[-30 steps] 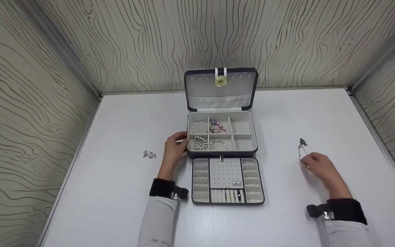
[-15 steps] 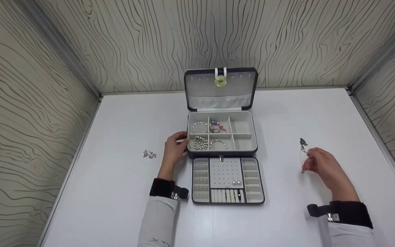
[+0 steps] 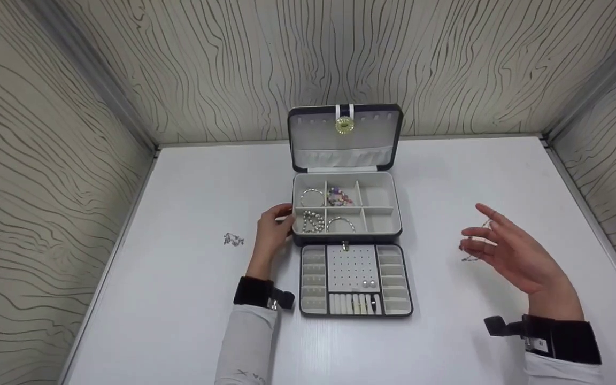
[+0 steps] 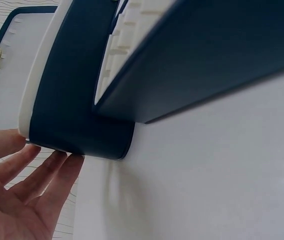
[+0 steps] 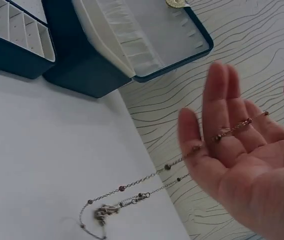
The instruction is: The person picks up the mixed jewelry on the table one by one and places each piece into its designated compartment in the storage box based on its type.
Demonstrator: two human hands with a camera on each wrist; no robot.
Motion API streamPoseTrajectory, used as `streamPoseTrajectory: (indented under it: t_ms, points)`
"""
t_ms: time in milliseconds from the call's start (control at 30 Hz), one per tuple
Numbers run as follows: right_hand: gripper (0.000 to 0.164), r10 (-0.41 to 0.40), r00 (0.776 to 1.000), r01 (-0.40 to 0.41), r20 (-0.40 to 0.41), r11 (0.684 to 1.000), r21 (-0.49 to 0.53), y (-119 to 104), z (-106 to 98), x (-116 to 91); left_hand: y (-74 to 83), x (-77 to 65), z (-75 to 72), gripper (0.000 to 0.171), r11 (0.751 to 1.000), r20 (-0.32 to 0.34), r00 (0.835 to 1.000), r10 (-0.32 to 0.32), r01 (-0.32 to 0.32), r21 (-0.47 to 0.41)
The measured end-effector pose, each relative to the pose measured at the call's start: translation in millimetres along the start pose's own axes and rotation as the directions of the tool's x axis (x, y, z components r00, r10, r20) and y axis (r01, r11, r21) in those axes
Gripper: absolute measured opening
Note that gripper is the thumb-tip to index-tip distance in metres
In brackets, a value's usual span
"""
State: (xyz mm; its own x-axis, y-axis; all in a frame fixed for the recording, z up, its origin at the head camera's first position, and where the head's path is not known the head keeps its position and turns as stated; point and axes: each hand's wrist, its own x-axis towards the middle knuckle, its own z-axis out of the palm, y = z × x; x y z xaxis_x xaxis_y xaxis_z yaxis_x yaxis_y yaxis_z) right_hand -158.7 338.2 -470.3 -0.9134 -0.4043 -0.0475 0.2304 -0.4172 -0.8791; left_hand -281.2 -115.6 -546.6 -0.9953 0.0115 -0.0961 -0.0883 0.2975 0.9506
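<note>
My left hand (image 3: 273, 232) rests on the left side of a dark blue jewelry box (image 3: 346, 238), lid raised. In the left wrist view its thumb is at the pale rim and its fingertips touch the side wall. Off to the right, my right hand (image 3: 522, 254) is raised over the table, fingers extended and slightly bent. A thin beaded chain (image 5: 121, 188) lies across those fingers in the right wrist view. Its lower loop dangles with a silvery charm (image 5: 101, 213). Bracelets, including a colorful beaded one (image 3: 338, 198), sit in the box's compartments.
In front of the box lies a removable tray (image 3: 352, 264) with pearl earrings (image 3: 368, 284) and rings in its slots. A small crumpled chain (image 3: 233, 239) is on the white table (image 3: 179, 299) at left. Patterned panels (image 3: 265, 64) wall in the back and sides.
My right hand has lifted and drawn back to the right, its fingers spreading from a pinch. The chain's clump has left its spot on the table. My left hand stays put.
</note>
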Motion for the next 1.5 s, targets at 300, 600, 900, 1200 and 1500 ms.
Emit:
streamPoseTrajectory:
  t_ms: [300, 600, 900, 1200, 1500]
  points:
    - [0.048, -0.058, 0.998, 0.057, 0.0, 0.992, -0.116, -26, 32, 3, 0.4, -0.2, 0.8, 0.033, 1.0, -0.012, 1.0, -0.005, 0.005, 0.016]
    - [0.035, -0.277, 0.961, 0.272, -0.02, 0.954, -0.126, -40, 57, 7, 4.0, 3.1, 2.7, 0.032, 0.998, 0.001, 0.999, -0.036, 0.036, 0.054]
    - [0.023, -0.319, 0.913, 0.236, -0.252, 0.921, -0.311, -42, 74, 10, 26.7, 11.6, -7.1, 0.029, 0.933, 0.062, 0.998, 0.0, -0.023, 0.359]
    - [0.027, -0.335, 0.913, 0.202, -0.232, 0.866, -0.457, -44, 72, 13, 64.7, 22.3, -8.4, 0.034, 0.889, 0.01, 0.998, 0.065, -0.062, 0.453]
    - [0.025, -0.266, 0.919, 0.071, -0.29, 0.837, -0.543, -52, 69, 12, 97.0, 31.1, 3.3, 0.035, 0.812, 0.101, 0.982, 0.161, -0.19, 0.552]
